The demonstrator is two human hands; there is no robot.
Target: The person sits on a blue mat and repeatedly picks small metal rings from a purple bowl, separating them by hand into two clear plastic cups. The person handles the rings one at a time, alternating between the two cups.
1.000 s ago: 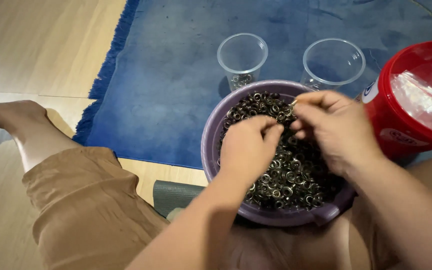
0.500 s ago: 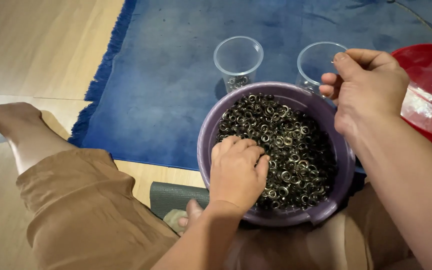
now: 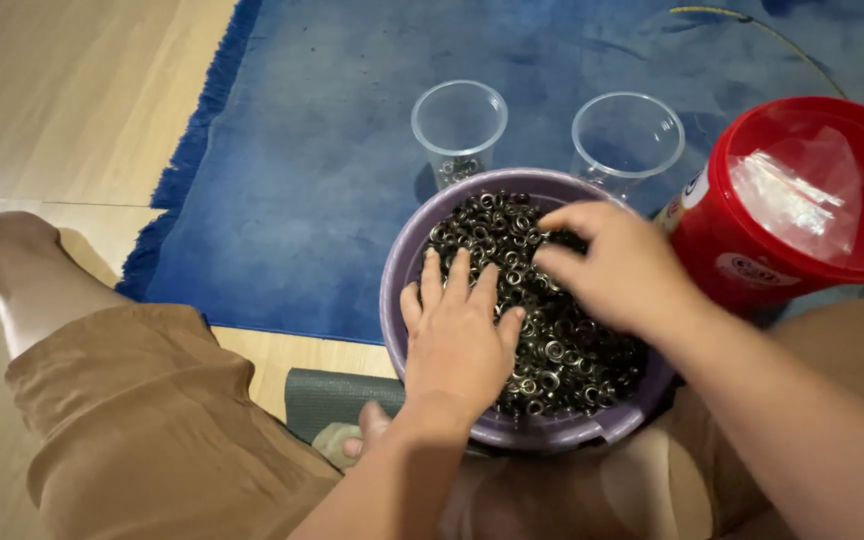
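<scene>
— While both of your hands are down in that purple bowl (image 3: 398,300), what exactly are they resting on?

— On the heap of small metal eyelets (image 3: 562,345), dark rings with a bright glint, that fills the bowl nearly to the rim. The bowl sits right in front of me between my knees, so the heap lies directly under my palms, not off to either side. It has no long axis to speak of: it is a round mound in a round bowl.

— How do the hands stand?

— My left hand (image 3: 460,335) lies flat on the near left part of the heap, fingers spread and pointing away from me, gripping nothing that I can see. My right hand (image 3: 607,268) comes in from the right over the far middle, fingers curled downward with the tips among the rings. Whether they have pinched any, I cannot tell; the back of the hand hides it.

— Which is nearer the cups?

— The right one. Two clear plastic cups stand on the blue rug (image 3: 302,180) just beyond the bowl's far rim: the left cup (image 3: 459,125) has a few eyelets at the bottom, the right cup (image 3: 627,140) looks empty. A red tub (image 3: 802,205) with a clear plastic bag inside stands close beside the bowl on the right.
</scene>
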